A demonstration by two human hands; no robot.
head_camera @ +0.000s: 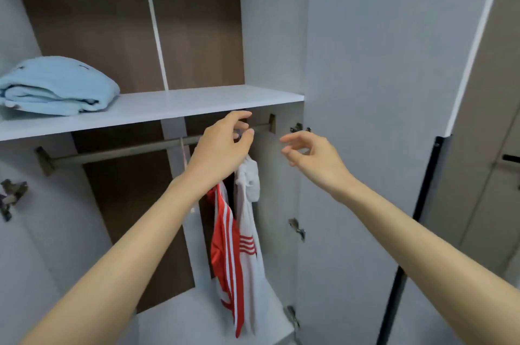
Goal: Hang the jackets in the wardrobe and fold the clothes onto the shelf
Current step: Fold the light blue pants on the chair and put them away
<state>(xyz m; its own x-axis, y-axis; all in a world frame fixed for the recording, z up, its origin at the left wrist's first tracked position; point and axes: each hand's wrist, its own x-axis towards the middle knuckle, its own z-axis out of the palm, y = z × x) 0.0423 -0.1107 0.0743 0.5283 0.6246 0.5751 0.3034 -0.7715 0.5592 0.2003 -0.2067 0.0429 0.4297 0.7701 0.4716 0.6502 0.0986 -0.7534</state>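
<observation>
Now one red-and-white striped jacket [247,232] hangs under the left hand [222,147].
Its fingers [239,117] pinch the top; right hand [312,153] loosely spread, empty; one folded blue garment [56,85] far left.

Beige panel [489,91] far right, black handle [510,158] on it. Black strip [422,204] just left; white trim [476,43] above.

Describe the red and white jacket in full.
Thin sports fabric by its look, the jacket is white with red panels, white stripes on the red and a small block of red bars. It hangs limp below the right end of the rail, hem near the bottom board. The left hand covers its top, fingers curled at the rail; what holds it up is hidden. The right hand is clear of it.
</observation>
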